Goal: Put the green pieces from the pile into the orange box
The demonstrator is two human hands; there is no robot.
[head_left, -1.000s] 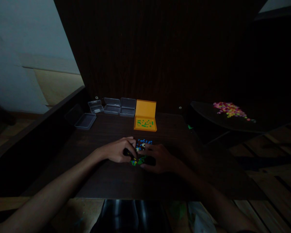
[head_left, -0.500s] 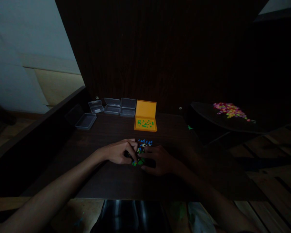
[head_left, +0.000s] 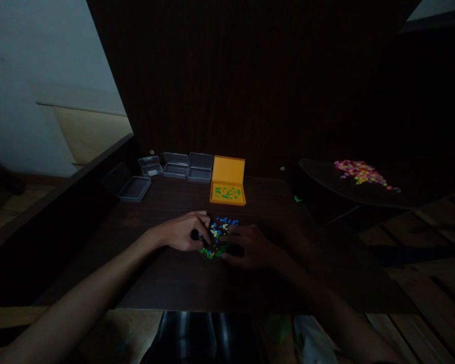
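A loose pile of small blue, pale, green and yellow plastic pieces point(head_left: 219, 233) lies on the dark wooden tabletop between my hands. At its left edge is my left hand point(head_left: 185, 231), its fingers bent and apart and the index fingertip down among the pieces. My right hand point(head_left: 248, 246) rests along the right side of the pile, fingers spread, with nothing visible in its grasp. Both hands partly cover the pieces at the edges. Beyond the pile stands an open orange box point(head_left: 228, 169) with small green pieces point(head_left: 227, 193) scattered in its tray.
Left of the orange box stand open clear plastic cases point(head_left: 200, 174), with another clear case point(head_left: 134, 189) nearer the left side panel point(head_left: 60, 197). A heap of pink and yellow pieces point(head_left: 362, 173) lies on a dark surface at right. A dark panel point(head_left: 227, 86) rises behind.
My left hand has drawn slightly left and back from the pile, uncovering more green, yellow and pale pieces. My right hand has shifted only a little.
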